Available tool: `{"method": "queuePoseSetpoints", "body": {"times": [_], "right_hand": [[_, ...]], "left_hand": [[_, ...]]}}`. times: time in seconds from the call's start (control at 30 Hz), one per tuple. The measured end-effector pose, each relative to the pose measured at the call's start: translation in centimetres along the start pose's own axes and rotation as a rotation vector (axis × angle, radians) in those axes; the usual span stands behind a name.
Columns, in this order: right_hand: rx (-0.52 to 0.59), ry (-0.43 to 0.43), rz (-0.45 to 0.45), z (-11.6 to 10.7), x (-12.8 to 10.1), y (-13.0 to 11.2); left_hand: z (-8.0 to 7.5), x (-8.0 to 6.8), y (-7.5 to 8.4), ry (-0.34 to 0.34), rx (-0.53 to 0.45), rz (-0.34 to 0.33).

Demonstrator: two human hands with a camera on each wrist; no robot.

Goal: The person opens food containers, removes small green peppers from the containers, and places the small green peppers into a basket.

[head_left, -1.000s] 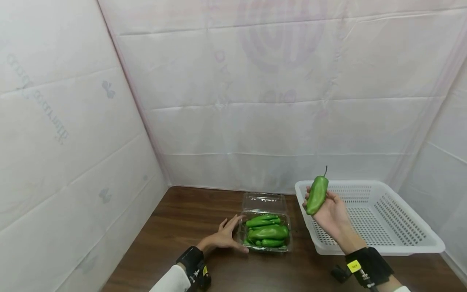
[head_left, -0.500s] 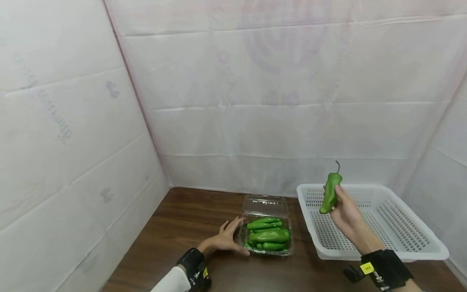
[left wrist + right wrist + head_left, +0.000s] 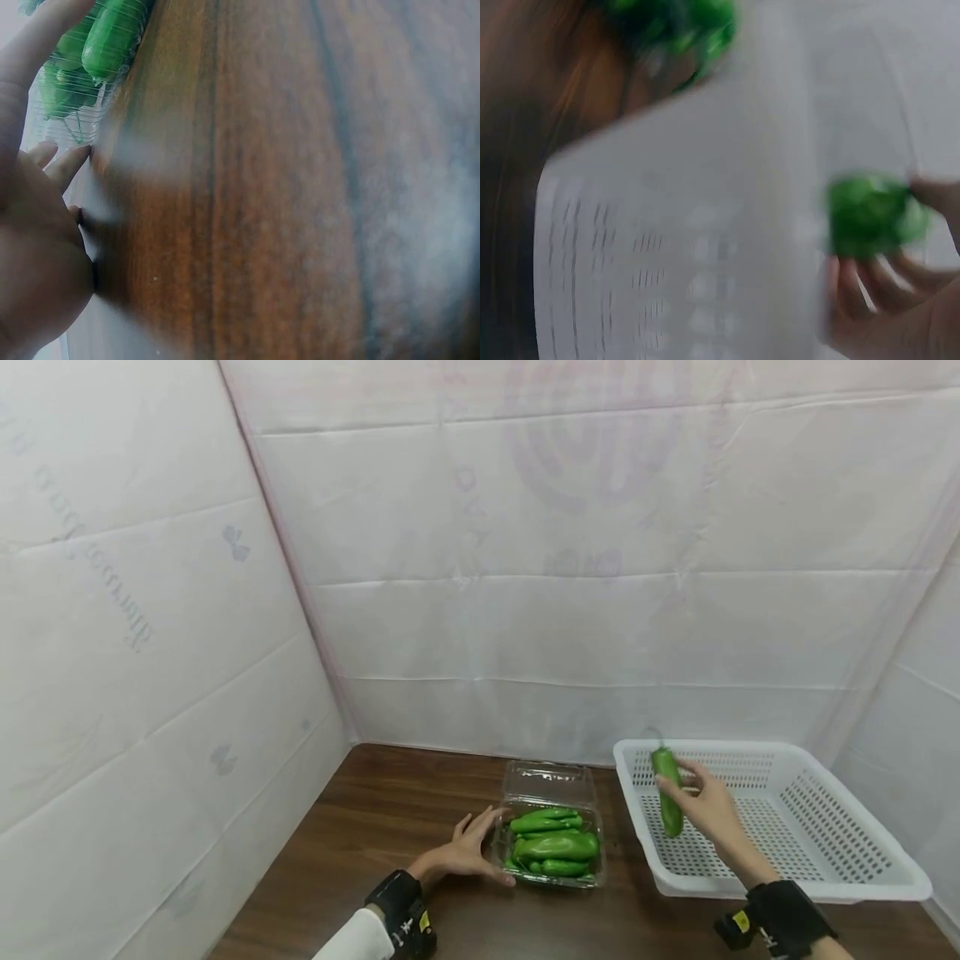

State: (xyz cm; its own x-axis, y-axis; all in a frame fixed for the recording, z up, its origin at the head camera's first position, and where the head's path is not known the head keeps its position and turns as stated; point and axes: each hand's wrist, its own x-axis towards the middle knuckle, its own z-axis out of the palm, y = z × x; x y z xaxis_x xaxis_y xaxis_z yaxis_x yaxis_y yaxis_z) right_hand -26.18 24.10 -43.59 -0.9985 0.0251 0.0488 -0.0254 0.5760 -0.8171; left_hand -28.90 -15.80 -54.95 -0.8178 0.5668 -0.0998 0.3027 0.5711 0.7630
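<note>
My right hand (image 3: 701, 802) holds a green pepper (image 3: 667, 790) over the left part of the white perforated basket (image 3: 862, 877); in the blurred right wrist view the pepper (image 3: 870, 214) sits between my fingers (image 3: 855, 289). A clear plastic clamshell box (image 3: 551, 847) with its lid up holds several green peppers (image 3: 555, 845) on the brown wooden table (image 3: 375, 827). My left hand (image 3: 468, 852) rests flat against the box's left side with fingers spread; the left wrist view shows my fingers (image 3: 64, 165) beside the peppers (image 3: 94, 52).
White sheeted walls close in on the left, back and right. The basket (image 3: 667, 255) stands at the table's right, just right of the clamshell box. Bare wood (image 3: 285, 195) lies to the left and in front of the box.
My right hand has carried the pepper rightward and down, from above the basket's left rim into the basket. The pepper tipped from stem-up to hanging lower. My left hand stayed by the box.
</note>
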Motion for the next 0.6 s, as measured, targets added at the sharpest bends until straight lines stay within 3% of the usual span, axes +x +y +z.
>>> {"method": "queuePoseSetpoints", "body": {"times": [0.07,0.2,0.37,0.6], "right_hand": [[-0.169,-0.017,-0.041,0.4,0.0,0.5],[-0.331,-0.099,-0.084,1.8,0.2,0.7],[-0.385,-0.214,-0.054,2.8,0.4,0.8],[-0.391,-0.345,-0.05,2.4,0.9,2.7]], "left_hand": [[0.0,-0.1,0.0,-0.008,-0.012,0.001],[-0.5,-0.8,-0.2,-0.009,-0.029,0.002],[-1.0,-1.6,-0.3,0.001,-0.034,0.004],[-0.7,-1.1,0.0,-0.029,-0.04,0.027]]}}
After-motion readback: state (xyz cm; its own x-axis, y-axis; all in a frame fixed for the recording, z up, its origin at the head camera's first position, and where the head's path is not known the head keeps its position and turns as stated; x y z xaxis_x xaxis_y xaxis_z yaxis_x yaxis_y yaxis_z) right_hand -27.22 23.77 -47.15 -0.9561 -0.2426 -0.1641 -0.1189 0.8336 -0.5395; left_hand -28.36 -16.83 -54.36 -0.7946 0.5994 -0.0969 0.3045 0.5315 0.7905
